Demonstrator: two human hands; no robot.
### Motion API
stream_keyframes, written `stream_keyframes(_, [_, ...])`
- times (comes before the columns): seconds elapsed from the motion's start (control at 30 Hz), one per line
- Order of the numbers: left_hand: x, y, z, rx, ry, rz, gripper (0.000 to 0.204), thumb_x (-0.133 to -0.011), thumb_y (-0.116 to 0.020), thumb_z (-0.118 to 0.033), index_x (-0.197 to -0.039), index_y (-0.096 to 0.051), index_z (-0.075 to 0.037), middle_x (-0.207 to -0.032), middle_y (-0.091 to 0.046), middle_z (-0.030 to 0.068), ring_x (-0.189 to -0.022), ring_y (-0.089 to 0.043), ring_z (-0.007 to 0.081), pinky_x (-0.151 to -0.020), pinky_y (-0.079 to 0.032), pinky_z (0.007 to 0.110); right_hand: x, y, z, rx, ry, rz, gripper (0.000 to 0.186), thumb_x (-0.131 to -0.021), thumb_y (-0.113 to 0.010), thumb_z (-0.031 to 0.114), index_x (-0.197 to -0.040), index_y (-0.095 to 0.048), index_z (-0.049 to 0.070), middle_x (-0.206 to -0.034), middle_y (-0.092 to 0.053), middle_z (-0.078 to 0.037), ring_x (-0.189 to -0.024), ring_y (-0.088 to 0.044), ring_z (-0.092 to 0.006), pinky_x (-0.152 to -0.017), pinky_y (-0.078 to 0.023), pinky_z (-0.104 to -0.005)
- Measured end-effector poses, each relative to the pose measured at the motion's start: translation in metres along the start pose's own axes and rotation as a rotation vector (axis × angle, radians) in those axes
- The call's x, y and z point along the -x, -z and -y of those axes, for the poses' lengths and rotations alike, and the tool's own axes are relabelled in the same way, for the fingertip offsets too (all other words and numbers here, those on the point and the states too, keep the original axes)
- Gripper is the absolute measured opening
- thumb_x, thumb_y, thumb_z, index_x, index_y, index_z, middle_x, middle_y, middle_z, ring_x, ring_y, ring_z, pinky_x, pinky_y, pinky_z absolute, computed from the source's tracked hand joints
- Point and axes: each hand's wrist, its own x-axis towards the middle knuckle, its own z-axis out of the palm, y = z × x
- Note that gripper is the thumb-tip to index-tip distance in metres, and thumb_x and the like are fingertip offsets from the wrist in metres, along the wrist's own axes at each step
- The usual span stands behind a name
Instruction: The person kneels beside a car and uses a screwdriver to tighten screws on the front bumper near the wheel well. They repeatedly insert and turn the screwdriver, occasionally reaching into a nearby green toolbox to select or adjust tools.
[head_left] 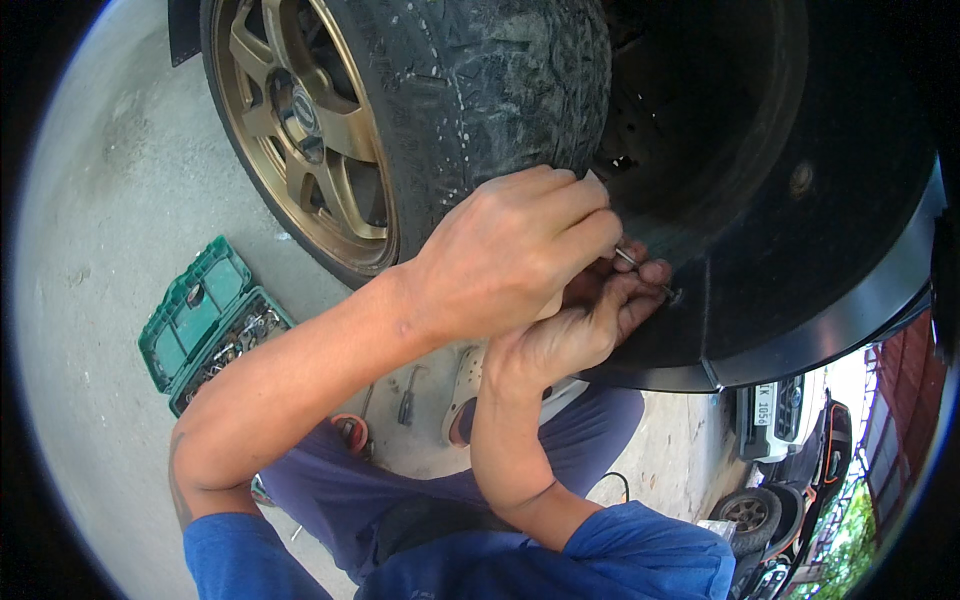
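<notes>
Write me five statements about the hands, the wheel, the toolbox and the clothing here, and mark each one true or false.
1. The left hand and right hand are close together. True.
2. The green toolbox is closed. False: its lid is open, with contents showing inside.
3. A thin metal piece shows where the hands meet. True.
4. The wheel has white spokes. False: its spokes are bronze-gold.
5. The sleeves are red. False: they are blue.
</notes>
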Motion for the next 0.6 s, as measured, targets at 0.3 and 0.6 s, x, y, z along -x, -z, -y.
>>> stream_keyframes(0.3, [0.042,0.008,-0.041,-0.003,0.739,0.102,0.012,-0.087,-0.069,-0.011,-0.096,-0.074,-0.004,-0.082,-0.068,0.0181,-0.073,-0.067,0.0405,-0.065,-0.054,0.041,0.050,0.036,0.003,0.089,-0.321,-0.069,0.013,-0.107,-0.054,0.018,-0.116,-0.052,0.010,-0.108,-0.055,-0.005,-0.102,-0.052,-0.0143,-0.094,-0.045,-0.0289])
stream_keyframes(0.6, [0.121,-0.042,-0.056,-0.179,0.813,0.142,0.010,-0.086,-0.067,-0.011,-0.093,-0.065,-0.005,-0.077,-0.068,0.0154,-0.064,-0.069,0.0374,-0.055,-0.055,0.046,0.073,0.105,0.006,0.316,-0.708,-0.280,0.026,-0.111,-0.046,0.032,-0.127,-0.050,0.013,-0.105,-0.059,-0.001,-0.099,-0.058,-0.0131,-0.088,-0.048,-0.0299])
